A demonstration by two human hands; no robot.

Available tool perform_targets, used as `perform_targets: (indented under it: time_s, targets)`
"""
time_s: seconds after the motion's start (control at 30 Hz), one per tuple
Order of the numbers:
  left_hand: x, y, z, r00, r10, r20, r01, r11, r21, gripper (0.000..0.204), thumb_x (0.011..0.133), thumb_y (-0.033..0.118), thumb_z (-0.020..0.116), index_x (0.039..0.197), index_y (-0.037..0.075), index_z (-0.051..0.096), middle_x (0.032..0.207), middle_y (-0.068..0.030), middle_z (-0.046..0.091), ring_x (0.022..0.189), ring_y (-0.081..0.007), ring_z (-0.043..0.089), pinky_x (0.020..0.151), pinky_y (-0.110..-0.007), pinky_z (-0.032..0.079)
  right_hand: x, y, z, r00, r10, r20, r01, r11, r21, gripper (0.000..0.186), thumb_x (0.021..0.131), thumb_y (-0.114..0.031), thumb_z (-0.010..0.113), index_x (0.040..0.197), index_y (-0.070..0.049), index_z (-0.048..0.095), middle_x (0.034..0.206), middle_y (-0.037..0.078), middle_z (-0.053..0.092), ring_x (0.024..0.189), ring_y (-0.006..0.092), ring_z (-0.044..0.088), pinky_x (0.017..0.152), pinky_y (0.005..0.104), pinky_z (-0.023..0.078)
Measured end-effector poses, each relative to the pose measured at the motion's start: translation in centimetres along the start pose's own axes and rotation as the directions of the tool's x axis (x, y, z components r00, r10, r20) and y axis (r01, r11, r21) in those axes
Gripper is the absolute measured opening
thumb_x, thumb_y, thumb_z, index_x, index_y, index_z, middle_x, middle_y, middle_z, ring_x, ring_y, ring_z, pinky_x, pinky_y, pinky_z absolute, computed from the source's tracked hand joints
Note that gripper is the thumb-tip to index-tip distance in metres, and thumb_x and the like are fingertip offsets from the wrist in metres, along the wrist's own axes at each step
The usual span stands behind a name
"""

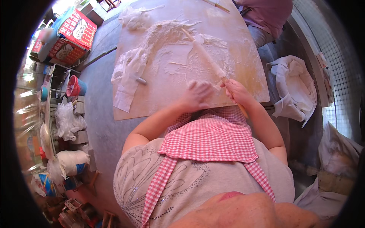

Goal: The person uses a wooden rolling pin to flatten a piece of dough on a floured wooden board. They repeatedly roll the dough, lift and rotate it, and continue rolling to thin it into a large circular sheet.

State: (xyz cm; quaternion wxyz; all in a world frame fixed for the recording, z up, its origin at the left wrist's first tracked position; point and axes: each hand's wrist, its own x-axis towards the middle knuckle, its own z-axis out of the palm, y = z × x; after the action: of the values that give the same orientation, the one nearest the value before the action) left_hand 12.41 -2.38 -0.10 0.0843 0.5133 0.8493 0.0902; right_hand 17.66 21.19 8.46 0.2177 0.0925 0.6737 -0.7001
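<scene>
My right hand (237, 92) is closed round the near handle of a long wooden rolling pin (208, 59). The pin slants away over a floured wooden board (159, 100), its thick middle whitish. My left hand (198, 95) is at the board's near edge, left of the pin's handle, slightly blurred, with fingers apart and nothing in it. White flour (165, 32) is heaped in a curved ridge and spread thinly over the board's middle. A small pale round piece (199, 39) lies beside the pin's far part.
A crumpled white plastic bag (127, 70) and a small grey cylinder (142, 81) lie on the board's left. A long-handled tool (216, 5) lies at its far edge. Another person (266, 17) is at far right. A cloth-lined container (294, 83) stands right; a red bucket (76, 86) left.
</scene>
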Motion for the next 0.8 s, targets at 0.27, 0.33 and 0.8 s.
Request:
perform_targets:
  time_s: [0.27,0.33,0.8]
  targets:
    - [-1.5,-8.5,-3.0,0.736,-0.638,-0.226,0.657,0.754,0.009,0.056,0.092,0.039,0.048,0.138,0.009,0.040,0.148,-0.0144,0.031,0.140,-0.0295,0.023,0.111,-0.056,0.014,3.4,6.8,-3.6,0.934,-0.326,-0.145,0.215,0.839,-0.501,0.026,0.088,-0.026,0.059,0.102,-0.005,0.056,0.073,0.004,0.060,0.062,0.0174,0.056,0.059,0.0311,0.046]
    - [0.2,-5.9,-3.5,0.777,-0.587,-0.225,0.612,0.788,0.059,0.054,0.092,0.037,0.048,0.138,0.010,0.041,0.148,-0.0149,0.031,0.139,-0.0311,0.024,0.111,-0.056,0.015,3.0,6.8,-5.8,0.883,-0.413,-0.223,0.095,0.623,-0.777,0.027,0.083,-0.024,0.064,0.103,-0.006,0.057,0.078,0.008,0.063,0.071,0.0256,0.060,0.067,0.0374,0.048]
    - [9.4,-1.0,-1.7,0.961,-0.273,-0.040,0.266,0.956,-0.123,0.078,0.088,0.056,0.047,0.146,0.008,0.026,0.153,-0.0169,0.019,0.142,-0.0309,0.017,0.114,-0.048,0.012,8.9,4.4,-18.4,0.473,-0.874,-0.109,-0.047,0.098,-0.994,0.020,0.080,-0.021,0.065,0.096,-0.014,0.056,0.088,0.005,0.057,0.088,0.0277,0.056,0.075,0.0406,0.045]
